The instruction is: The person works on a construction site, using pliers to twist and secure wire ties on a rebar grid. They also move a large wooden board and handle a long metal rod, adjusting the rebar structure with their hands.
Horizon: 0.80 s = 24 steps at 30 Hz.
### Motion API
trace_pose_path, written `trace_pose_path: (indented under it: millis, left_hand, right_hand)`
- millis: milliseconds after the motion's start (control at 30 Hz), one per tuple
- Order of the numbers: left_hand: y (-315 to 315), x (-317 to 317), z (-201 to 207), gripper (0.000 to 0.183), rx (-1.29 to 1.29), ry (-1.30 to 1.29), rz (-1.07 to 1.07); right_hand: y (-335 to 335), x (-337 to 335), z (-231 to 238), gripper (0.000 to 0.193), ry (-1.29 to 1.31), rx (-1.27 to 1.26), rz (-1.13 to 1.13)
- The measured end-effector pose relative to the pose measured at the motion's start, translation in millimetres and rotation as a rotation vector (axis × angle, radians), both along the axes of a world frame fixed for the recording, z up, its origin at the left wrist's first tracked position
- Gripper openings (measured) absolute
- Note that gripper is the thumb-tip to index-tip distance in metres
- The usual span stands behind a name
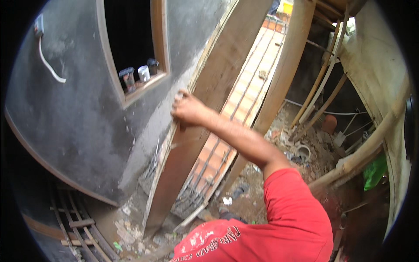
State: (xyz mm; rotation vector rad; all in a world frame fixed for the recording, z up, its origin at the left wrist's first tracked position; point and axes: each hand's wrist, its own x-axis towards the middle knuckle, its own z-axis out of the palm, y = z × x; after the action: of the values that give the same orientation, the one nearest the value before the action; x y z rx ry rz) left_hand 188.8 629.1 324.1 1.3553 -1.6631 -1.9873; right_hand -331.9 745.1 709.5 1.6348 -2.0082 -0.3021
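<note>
My right arm reaches across from the right in a red sleeve. My right hand (188,109) is closed over the wall-side edge of a long brown wooden board (172,174), its fingers curled round that edge. The board stands tilted beside the grey wall. A second board (279,83) runs roughly alongside it to the right. Between the two lie thin steel reinforcing bars (249,94) over an orange-tan surface, with grey rubble or concrete at their lower end. My left hand is out of view.
Cups (143,73) stand on the sill of a wood-framed window in the grey wall (78,113). Bamboo poles (323,83) lean at right near a pale tarp (379,48) and a green plastic bag (374,171). Rubble (126,231) litters the ground. A ladder-like wooden frame (80,223) lies lower left.
</note>
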Motion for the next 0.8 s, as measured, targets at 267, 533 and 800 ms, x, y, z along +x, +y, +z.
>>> trace_pose_path:
  millis: [267,533,800]
  left_hand:
    - [22,-203,121,0.038,-0.676,0.363,-0.030]
    - [-52,-332,128,0.055,-1.096,0.284,-0.291]
    - [-40,-324,199,0.046,-1.242,0.636,-0.558]
  right_hand:
    - [41,-24,-38,0.038,-0.100,-0.240,0.239]
    - [29,22,-43,0.012,-0.045,-0.344,0.394]
    - [30,59,-40,0.026,0.025,-0.581,0.255]
